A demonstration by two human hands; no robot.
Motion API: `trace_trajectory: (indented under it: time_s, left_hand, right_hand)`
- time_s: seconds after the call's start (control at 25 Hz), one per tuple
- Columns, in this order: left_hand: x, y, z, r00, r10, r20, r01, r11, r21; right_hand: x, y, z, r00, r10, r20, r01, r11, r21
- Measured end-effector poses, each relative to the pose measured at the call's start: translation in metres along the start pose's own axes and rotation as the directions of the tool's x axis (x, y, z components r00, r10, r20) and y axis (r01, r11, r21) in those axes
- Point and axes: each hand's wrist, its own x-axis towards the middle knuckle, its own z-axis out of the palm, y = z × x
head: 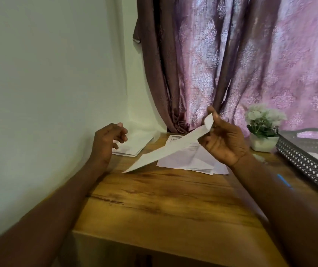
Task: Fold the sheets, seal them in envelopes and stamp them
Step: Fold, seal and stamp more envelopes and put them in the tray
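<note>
White printed paper sheet [166,151]: pinched at its far corner by right hand [222,139], held slanting in the air above the wooden surface [164,199]. Left hand [109,140]: loosely curled, holding nothing, just left of the sheet. Remaining white sheets [189,160]: stacked behind on the surface. White envelopes [133,146]: by the wall. Advice: lay flat, align edges before creasing.

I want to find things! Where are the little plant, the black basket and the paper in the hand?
small white-flowered plant in a white pot [262,125]: head view, on its leaves.
black perforated basket [306,166]: head view, on its side wall.
white paper sheet held up [166,151]: head view, on its middle.
</note>
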Motion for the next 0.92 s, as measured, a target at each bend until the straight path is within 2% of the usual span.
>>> trace_trajectory:
  time_s: [0.12, 0.2, 0.28, 0.36, 0.44, 0.48, 0.52, 0.64, 0.72, 0.76, 0.8, 0.84, 0.88, 0.92]
  left_hand:
    - [0.002, 0.006, 0.009, 0.983, -0.070, 0.169, 0.064, 0.997, 0.039]
    - [0.006, 0.011, 0.023, 0.960, -0.142, 0.242, 0.142, 0.990, 0.017]
    - [0.008, 0.020, 0.050, 0.918, -0.199, 0.343, 0.211, 0.978, 0.004]
    - [0.006, 0.036, 0.084, 0.810, -0.286, 0.513, 0.330, 0.944, 0.005]
    - [0.007, 0.045, 0.112, 0.637, -0.355, 0.685, 0.463, 0.886, 0.029]
    - [0.005, 0.045, 0.122, 0.573, -0.363, 0.735, 0.513, 0.858, 0.023]
    - [0.006, 0.040, 0.130, 0.544, -0.365, 0.756, 0.542, 0.841, 0.016]
    - [0.007, 0.025, 0.134, 0.576, -0.360, 0.733, 0.538, 0.843, -0.009]
    - [0.009, 0.017, 0.128, 0.644, -0.374, 0.667, 0.555, 0.829, -0.071]
    - [0.011, 0.013, 0.122, 0.683, -0.402, 0.610, 0.577, 0.808, -0.114]
    - [0.014, 0.010, 0.115, 0.710, -0.436, 0.553, 0.599, 0.787, -0.149]
    - [0.017, 0.004, 0.108, 0.724, -0.466, 0.508, 0.612, 0.774, -0.162]
    - [0.019, 0.000, 0.102, 0.722, -0.494, 0.486, 0.623, 0.769, -0.144]
    - [0.020, -0.003, 0.097, 0.713, -0.514, 0.476, 0.625, 0.774, -0.101]
  right_hand:
    - [0.000, -0.004, -0.008, 0.975, -0.012, 0.223, -0.030, 0.982, 0.187]
    - [0.000, -0.001, -0.012, 0.963, 0.013, 0.268, -0.064, 0.981, 0.183]
    - [0.003, 0.004, -0.012, 0.972, 0.040, 0.232, -0.068, 0.991, 0.116]
    - [0.005, 0.010, -0.004, 0.989, 0.057, 0.135, -0.060, 0.998, 0.019]
    - [0.012, 0.016, -0.003, 0.997, 0.065, 0.042, -0.066, 0.997, 0.033]
    - [0.014, 0.019, -0.005, 0.998, 0.067, 0.007, -0.068, 0.997, 0.030]
    - [0.017, 0.021, -0.010, 0.997, 0.072, -0.025, -0.072, 0.997, -0.003]
    - [0.028, 0.020, -0.019, 0.978, 0.072, -0.197, -0.090, 0.992, -0.084]
    - [0.030, 0.015, -0.021, 0.917, -0.043, -0.396, -0.048, 0.975, -0.217]
    - [0.029, 0.012, -0.026, 0.840, -0.181, -0.512, -0.076, 0.895, -0.440]
    - [0.026, 0.009, -0.030, 0.756, -0.362, -0.545, -0.211, 0.654, -0.726]
    - [0.023, 0.008, -0.036, 0.726, -0.502, -0.471, -0.380, 0.278, -0.882]
    - [0.017, 0.009, -0.038, 0.759, -0.520, -0.392, -0.488, -0.056, -0.871]
    - [0.013, 0.012, -0.039, 0.792, -0.485, -0.372, -0.530, -0.242, -0.812]
